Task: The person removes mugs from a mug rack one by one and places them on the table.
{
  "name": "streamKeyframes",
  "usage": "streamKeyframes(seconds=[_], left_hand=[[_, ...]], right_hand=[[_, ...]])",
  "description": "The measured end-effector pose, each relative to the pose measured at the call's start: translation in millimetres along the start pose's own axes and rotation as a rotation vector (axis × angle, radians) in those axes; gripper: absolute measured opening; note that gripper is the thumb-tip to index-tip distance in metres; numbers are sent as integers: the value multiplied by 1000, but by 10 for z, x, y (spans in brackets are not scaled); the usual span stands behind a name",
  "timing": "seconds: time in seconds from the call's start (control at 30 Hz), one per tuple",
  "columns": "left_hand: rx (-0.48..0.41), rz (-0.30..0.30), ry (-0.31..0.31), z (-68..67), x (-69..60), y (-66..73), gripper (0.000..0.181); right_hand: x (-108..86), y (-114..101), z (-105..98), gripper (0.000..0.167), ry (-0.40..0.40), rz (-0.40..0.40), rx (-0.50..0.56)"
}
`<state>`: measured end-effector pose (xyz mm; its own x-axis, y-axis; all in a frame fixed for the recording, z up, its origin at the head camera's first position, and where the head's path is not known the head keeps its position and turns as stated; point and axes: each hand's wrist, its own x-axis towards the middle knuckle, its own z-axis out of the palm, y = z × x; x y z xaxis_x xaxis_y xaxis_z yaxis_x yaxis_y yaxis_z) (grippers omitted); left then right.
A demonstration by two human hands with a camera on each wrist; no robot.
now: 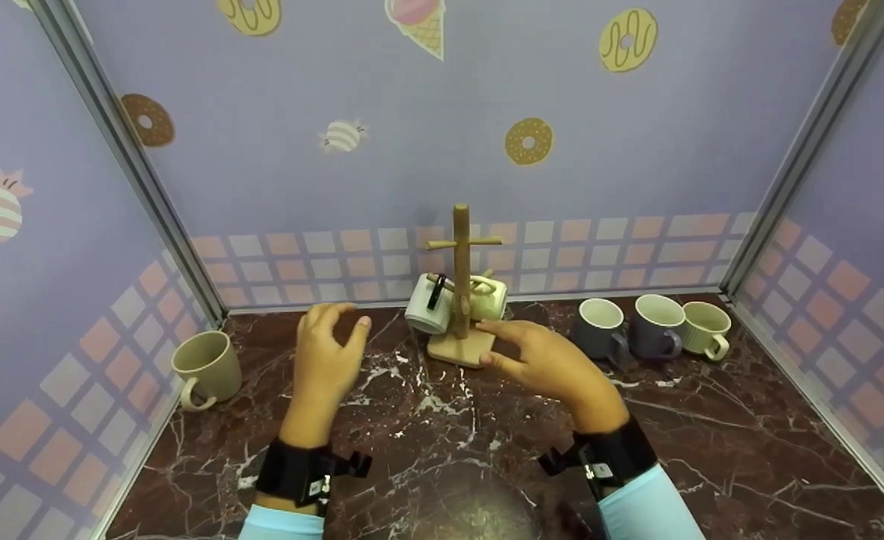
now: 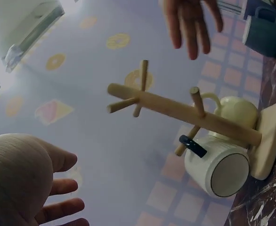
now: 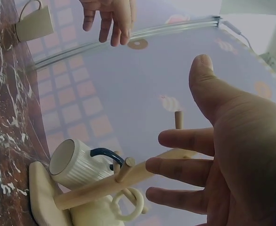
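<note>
A wooden mug tree (image 1: 462,285) stands upright near the back wall. From its lower pegs hang a white ribbed mug (image 1: 428,306) with a dark handle and a pale yellow mug (image 1: 491,300). My right hand (image 1: 546,360) is just right of the stand, fingers extended and thumb apart; in the right wrist view nothing is in its grasp. My left hand (image 1: 329,349) hovers left of the stand, thumb spread from the fingers, holding nothing. The upper pegs (image 2: 124,104) of the mug tree carry no mugs.
A beige mug (image 1: 208,367) stands at the left by the side wall. At the right back are a dark blue-grey mug (image 1: 599,330), a purple-grey mug (image 1: 656,327) and a light green mug (image 1: 705,330). Patterned walls enclose the dark marbled tabletop (image 1: 442,450).
</note>
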<state>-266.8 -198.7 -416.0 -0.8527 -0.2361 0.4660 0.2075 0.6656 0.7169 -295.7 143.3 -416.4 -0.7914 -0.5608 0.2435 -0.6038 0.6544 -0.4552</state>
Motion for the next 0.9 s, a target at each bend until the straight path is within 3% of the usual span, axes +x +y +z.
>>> streamKeyframes(seconds=[0.3, 0.5, 0.67, 0.9], left_hand=[[54, 15, -152, 248, -75, 223, 52], [75, 69, -194, 367, -179, 325, 58], [91, 99, -250, 377, -245, 367, 62], [98, 109, -280, 341, -299, 383, 64]], right_hand=[[-22, 48, -31, 67, -9, 69, -3], [-18, 120, -77, 68, -11, 92, -3], [-13, 177, -103, 66, -8, 99, -5], [-22, 192, -127, 65, -6, 128, 30]])
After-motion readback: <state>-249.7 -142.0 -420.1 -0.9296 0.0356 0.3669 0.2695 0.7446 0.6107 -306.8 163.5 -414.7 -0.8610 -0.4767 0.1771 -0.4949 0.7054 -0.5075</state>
